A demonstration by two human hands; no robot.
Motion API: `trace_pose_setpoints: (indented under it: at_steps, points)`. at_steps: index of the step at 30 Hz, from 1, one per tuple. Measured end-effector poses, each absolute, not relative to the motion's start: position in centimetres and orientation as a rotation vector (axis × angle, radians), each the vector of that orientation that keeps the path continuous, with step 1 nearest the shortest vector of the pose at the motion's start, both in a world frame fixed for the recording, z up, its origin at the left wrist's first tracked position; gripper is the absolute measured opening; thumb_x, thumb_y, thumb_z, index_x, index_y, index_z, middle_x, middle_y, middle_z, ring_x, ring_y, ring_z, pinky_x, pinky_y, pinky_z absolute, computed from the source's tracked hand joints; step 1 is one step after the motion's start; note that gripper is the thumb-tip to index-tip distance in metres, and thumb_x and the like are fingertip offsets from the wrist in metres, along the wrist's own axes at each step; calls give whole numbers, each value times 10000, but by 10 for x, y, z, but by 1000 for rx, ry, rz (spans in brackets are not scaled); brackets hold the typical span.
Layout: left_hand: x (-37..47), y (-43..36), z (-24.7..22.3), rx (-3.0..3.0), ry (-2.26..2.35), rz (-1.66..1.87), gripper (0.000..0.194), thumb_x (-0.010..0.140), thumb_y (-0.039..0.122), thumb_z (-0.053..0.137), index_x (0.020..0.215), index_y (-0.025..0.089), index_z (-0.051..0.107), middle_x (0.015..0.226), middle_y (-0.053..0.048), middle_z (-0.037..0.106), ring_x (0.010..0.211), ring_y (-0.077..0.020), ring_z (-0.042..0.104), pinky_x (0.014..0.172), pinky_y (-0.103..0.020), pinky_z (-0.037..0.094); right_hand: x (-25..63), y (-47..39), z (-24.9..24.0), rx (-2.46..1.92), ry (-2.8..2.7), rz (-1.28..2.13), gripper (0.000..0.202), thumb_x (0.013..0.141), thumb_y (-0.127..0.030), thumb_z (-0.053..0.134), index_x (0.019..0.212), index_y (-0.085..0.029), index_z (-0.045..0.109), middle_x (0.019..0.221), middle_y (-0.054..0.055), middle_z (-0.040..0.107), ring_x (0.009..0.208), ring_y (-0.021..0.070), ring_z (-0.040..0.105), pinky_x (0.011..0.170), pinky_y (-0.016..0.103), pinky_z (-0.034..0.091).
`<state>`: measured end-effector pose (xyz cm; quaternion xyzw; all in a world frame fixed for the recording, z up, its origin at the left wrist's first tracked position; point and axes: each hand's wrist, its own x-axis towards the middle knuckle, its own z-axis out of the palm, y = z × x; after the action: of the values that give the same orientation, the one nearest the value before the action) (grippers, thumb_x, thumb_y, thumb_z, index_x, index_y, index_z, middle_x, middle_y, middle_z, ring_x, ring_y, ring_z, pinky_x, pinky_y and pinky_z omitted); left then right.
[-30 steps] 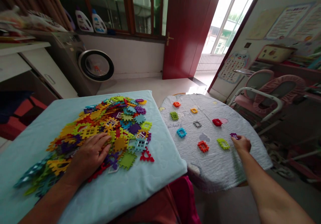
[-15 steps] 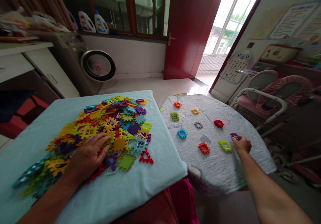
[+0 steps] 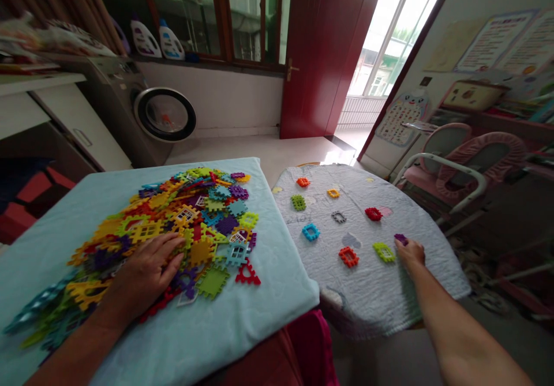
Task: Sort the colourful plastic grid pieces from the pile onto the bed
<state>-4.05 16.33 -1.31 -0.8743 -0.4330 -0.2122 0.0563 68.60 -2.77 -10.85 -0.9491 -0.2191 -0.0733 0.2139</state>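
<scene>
On the left, my left hand (image 3: pixel 149 270) lies with fingers spread on a heap of colourful toothed plastic pieces (image 3: pixel 201 251); nothing is gripped in it. My right hand (image 3: pixel 410 253) pinches a purple piece (image 3: pixel 401 239) at the right part of the grey cloth. A lime green frame piece (image 3: pixel 384 252) lies just left of that hand. Further left are an orange piece (image 3: pixel 348 257), a blue one (image 3: pixel 310 232), a grey one (image 3: pixel 339 217) and a red one (image 3: pixel 373 213). A yellow piece (image 3: pixel 333 193) and a green one (image 3: pixel 298 202) lie farther back.
A light blue cloth (image 3: pixel 277 282) covers the left table, a grey quilted cloth (image 3: pixel 367 317) the right one. Behind stand a washing machine (image 3: pixel 116 109) and a red door (image 3: pixel 324 57). A pink chair (image 3: pixel 426 175) is beyond the right table.
The whole view has shifted slightly. My right hand still holds the purple piece, which now looks turned at its fingertips. My left hand stays on the heap.
</scene>
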Motion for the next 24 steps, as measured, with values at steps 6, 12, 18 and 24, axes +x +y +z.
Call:
trace_pose_setpoints:
  at_steps: [6,12,18,24]
  points:
    - [-40,163,-12,-2664,-1304,-638,419,944,445,420,1180,163,620,1247,-151,652,1193,-309,581,1091,-498,427,669,-35,-109,-2601,-682,-235,386,763,-258,452,1027,-92,680,1038,211,659,1118,339,567,973,441,445]
    - [-40,165,-12,-2644,-1306,-633,394,933,451,421,1175,205,612,1240,-119,664,1183,-299,600,1082,-481,444,620,-51,-128,-2571,-894,-205,447,773,-403,558,1134,-147,620,1184,178,659,1165,334,561,1009,460,404]
    - [-42,167,-13,-2644,-1270,-641,399,927,456,419,1161,201,617,1217,-128,673,1175,-306,607,1079,-479,450,593,-55,-129,-2648,-907,-224,504,824,-426,568,1233,-131,571,1194,174,655,1093,313,587,938,408,421]
    - [-40,169,-10,-2650,-1275,-635,407,909,474,421,1123,209,643,1207,-130,689,1155,-325,617,1058,-516,461,584,-50,-118,-2666,-843,-228,477,830,-388,582,1248,-158,576,1173,143,666,1050,296,600,888,379,426]
